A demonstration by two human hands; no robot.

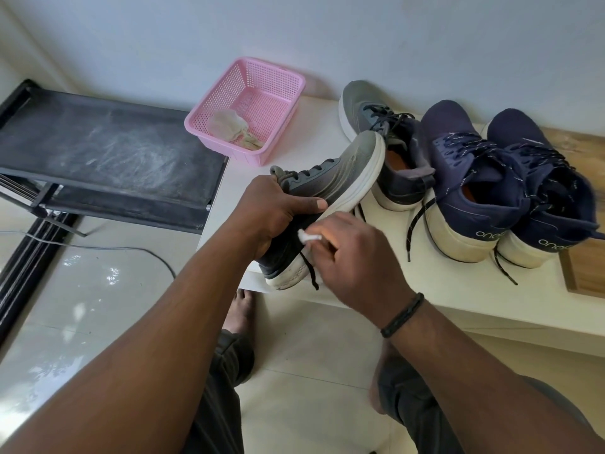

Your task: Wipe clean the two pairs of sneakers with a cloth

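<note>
**Over the bench edge: grey sneaker getting wiped**

Between both hands, mid-air: left hand (pixel 274 213) wrapped round grey sneaker (pixel 330 194) at the collar, right hand (pixel 357 257) pinching small white cloth (pixel 307 236) against its scuffed off-white midsole. Laces dangling. Other grey sneaker (pixel 386 139) and navy pair (pixel 510 178) parked on white bench (pixel 425 290).

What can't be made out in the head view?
- White cloth: mostly hidden inside the right hand, motion-blurred.
- Held grey sneaker: heel side covered by the left hand.
- Right navy sneaker: logo partly hidden, unreadable.
- Wooden board: cut by the right edge.
</note>
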